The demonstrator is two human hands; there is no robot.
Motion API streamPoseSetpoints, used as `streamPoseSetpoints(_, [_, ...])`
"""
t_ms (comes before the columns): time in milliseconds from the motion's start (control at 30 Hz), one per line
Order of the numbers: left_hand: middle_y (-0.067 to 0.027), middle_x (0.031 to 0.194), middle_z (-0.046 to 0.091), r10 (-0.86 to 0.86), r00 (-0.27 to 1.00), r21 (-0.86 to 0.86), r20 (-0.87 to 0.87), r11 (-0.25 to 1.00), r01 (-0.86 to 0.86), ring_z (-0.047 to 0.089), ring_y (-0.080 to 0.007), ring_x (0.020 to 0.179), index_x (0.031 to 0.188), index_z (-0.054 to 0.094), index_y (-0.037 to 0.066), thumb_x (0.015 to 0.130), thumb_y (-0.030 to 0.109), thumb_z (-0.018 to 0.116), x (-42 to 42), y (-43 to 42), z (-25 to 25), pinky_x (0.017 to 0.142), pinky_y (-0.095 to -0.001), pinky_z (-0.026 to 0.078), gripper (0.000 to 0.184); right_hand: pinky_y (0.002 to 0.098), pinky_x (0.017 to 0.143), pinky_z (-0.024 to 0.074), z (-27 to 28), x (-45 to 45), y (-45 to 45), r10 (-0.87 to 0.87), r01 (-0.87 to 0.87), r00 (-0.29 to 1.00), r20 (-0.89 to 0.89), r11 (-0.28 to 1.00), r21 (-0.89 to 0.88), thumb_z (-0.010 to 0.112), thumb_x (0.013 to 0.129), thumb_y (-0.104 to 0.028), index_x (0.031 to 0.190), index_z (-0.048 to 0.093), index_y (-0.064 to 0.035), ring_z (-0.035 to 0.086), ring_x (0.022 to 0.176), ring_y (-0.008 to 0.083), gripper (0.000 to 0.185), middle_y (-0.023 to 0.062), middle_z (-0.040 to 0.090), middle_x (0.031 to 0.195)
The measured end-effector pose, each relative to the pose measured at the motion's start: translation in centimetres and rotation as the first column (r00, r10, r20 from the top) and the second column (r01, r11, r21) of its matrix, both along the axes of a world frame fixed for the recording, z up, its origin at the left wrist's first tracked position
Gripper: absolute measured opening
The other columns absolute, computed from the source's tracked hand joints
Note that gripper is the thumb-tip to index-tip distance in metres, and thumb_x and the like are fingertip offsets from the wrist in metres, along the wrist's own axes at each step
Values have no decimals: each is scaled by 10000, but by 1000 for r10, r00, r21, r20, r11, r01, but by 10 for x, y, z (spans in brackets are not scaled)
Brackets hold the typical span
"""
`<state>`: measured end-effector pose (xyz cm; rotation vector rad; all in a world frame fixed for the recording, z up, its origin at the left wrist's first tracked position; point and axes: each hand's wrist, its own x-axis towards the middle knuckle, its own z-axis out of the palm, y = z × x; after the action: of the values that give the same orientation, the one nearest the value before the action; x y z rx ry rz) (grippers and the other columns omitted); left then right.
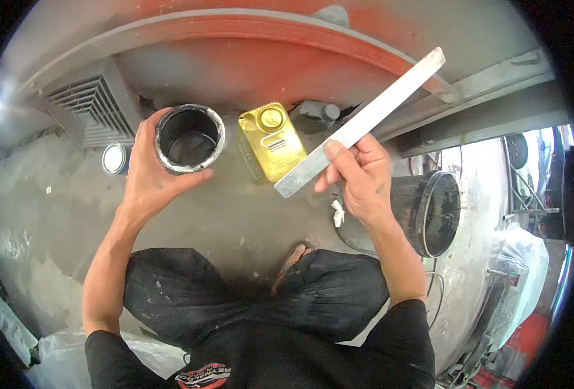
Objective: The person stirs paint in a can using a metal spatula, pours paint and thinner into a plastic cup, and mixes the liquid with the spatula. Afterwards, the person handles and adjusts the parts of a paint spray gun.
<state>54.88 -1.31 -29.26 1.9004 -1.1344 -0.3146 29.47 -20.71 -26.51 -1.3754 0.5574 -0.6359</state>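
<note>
My left hand (147, 172) is wrapped round an open can (189, 167) with a dark inside and a smeared rim, its mouth facing me. Between thumb and fingers, my right hand (361, 172) grips a long, flat, pale stick (381, 104), tilted up to the right. The stick's lower, greyer end is near the front corner of a yellow metal can (285, 155) that has a round cap. Can and stick are apart from each other. What lies at the bottom of the open can is too dark to make out.
A small lidded can (114, 159) stands at the left, near a square vent (89, 107). Behind the yellow can lies a grey bottle (316, 115). A large black bucket (439, 214) is at the right, with a white scrap (338, 214) and a cable beside it.
</note>
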Motion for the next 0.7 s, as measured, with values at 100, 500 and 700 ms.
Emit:
streamPoseSetpoints(100, [-156,1324,565,-44,998,-58,-38,997,41,575,-290,1262,1408,466,-8,601,235,954,-3,-7,-4,1077,-407,460,974,285,661,564,14,-4,2,-70,78,997,39,966,-248,625,1018,-49,1075,646,3,658,729,118,80,77,690,894])
streamPoseSetpoints(500, [-181,1297,532,-117,992,-70,53,990,120,532,-348,1259,1402,443,-14,552,263,972,-7,-16,-12,1091,-441,432,1039,254,759,503,31,-26,-4,-189,87,954,-231,917,-390,638,1024,-117,1149,695,6,591,866,50,184,-5,667,945])
streamPoseSetpoints(700, [-175,1333,527,-156,987,-72,32,985,158,534,-327,1286,1432,414,-28,556,285,980,-3,-13,-16,1117,-427,423,1089,281,880,510,24,-16,-5,-104,35,973,-205,947,-319,650,1019,-120,1192,681,21,610,991,75,225,30,699,1044])
